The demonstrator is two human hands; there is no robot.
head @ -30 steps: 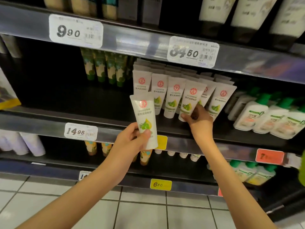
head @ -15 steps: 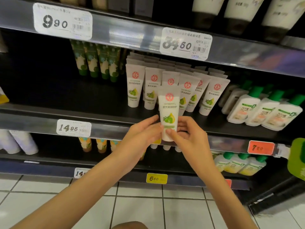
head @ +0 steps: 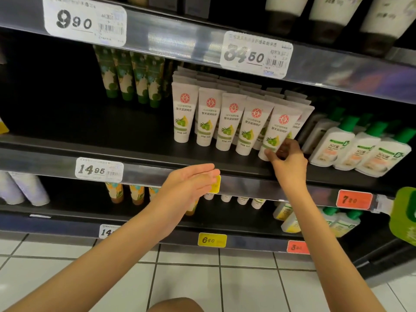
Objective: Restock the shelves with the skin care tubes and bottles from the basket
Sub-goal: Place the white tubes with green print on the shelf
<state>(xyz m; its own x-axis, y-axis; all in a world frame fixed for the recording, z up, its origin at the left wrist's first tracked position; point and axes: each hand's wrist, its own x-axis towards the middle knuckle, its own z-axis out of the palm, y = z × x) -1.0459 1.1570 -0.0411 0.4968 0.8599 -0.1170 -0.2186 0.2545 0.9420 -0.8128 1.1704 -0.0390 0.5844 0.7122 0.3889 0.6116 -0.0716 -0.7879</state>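
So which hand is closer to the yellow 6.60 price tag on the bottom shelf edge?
Left. The left hand hangs open above the yellow 6.60 price tag; the right hand is higher, gripping a white tube.

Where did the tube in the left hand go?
Yes, it moved: the white tube passed to the right hand, now standing rightmost in the front row, beside the green-capped bottles. Left hand is empty.

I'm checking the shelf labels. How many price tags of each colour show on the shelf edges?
White paper price tags: 4 (one partly hidden by the left arm)
Yellow paper price tags: 2 (one partly hidden by the left hand)
Red paper price tags: 2
Total: 8
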